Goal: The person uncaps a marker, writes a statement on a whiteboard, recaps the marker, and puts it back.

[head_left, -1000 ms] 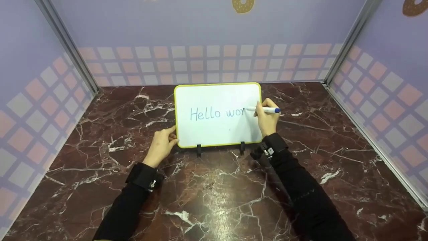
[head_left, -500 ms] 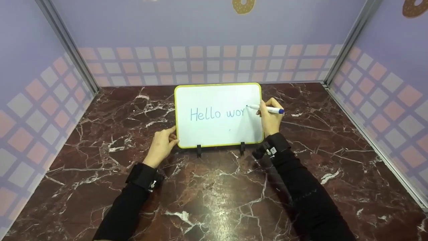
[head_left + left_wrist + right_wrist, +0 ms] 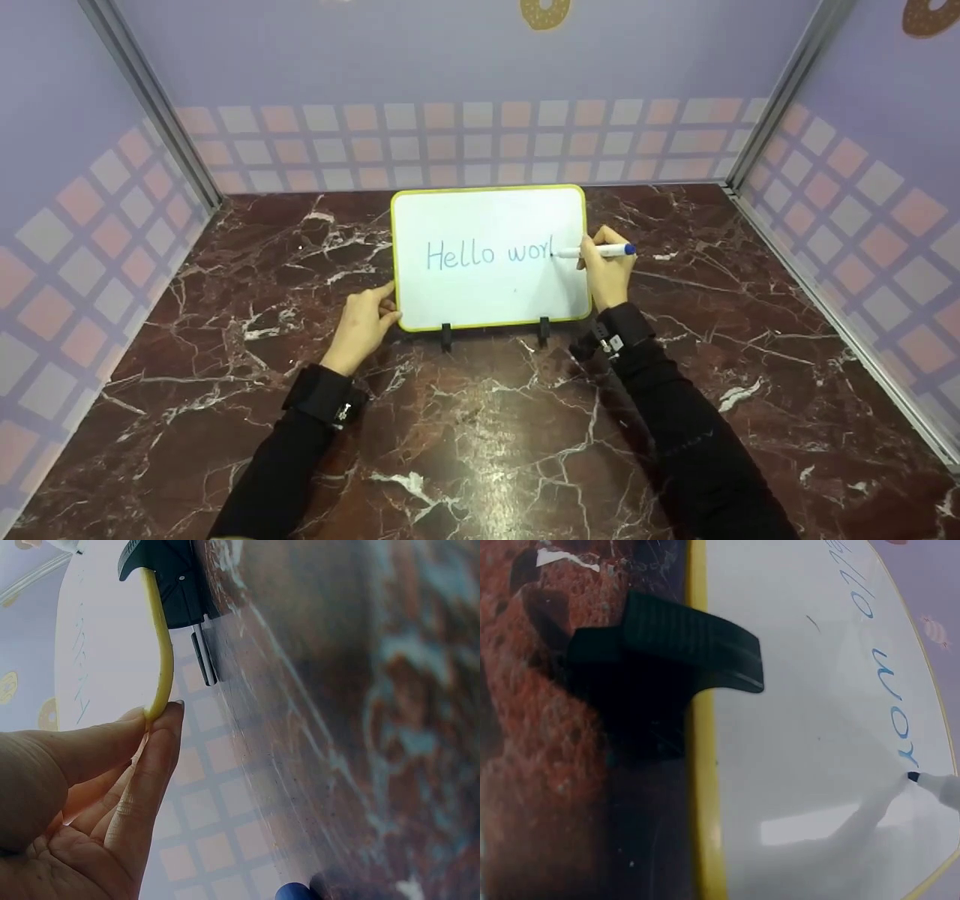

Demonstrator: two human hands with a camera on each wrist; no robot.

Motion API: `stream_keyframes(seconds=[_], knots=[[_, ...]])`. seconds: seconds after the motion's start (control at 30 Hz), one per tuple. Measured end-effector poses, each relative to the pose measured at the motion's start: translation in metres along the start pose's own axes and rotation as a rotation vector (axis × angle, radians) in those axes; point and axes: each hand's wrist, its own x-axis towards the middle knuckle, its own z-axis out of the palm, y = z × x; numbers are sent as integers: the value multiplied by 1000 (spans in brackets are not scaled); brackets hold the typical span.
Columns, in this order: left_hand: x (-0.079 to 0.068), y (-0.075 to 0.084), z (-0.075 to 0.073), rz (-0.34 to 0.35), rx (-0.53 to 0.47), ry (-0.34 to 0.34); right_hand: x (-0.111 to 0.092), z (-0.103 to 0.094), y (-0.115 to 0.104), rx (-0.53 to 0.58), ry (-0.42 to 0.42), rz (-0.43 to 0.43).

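One whiteboard (image 3: 480,300) stands between the left hand (image 3: 361,322) and the right hand (image 3: 606,271). The left hand pinches its yellow rim (image 3: 491,328) at the lower corner, thumb (image 3: 112,744) in front and a finger (image 3: 146,791) behind. The right hand, higher up beside the opposite edge, pinches a white marker (image 3: 609,250) between thumb and fingers. The marker's blue end points outward past the right hand; its dark tip (image 3: 913,777) is on the board, inward of that hand, at the foot of an upright stroke. Blue handwriting (image 3: 460,256) runs from above and right of the left hand toward the right hand and reads "Hello worl". A tiny stray mark (image 3: 515,290) sits lower, inward of the right hand.

Two black supports carry the lower rim: a near support (image 3: 447,337) just right of the left hand, a far support (image 3: 544,331) below and inward of the right hand. Beneath both hands spreads a dark, white-veined counter (image 3: 480,442); beyond them rises a lilac wall (image 3: 480,67) with pink and pale squares. At the edge of the left wrist view shows a rounded blue thing (image 3: 294,891), too cut off to identify.
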Motion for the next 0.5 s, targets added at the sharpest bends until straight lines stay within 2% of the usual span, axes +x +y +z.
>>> stream_keyframes(seconds=[0.13,0.37,0.5], knots=[[0,0,0,-11,-5,-6,0,-3,0,-9,-3,-3],[0,0,0,-5,-4,-1,6,-7,5,41,103,-6],[0,0,1,-7,-5,0,7,-9,7,40,126,-10]])
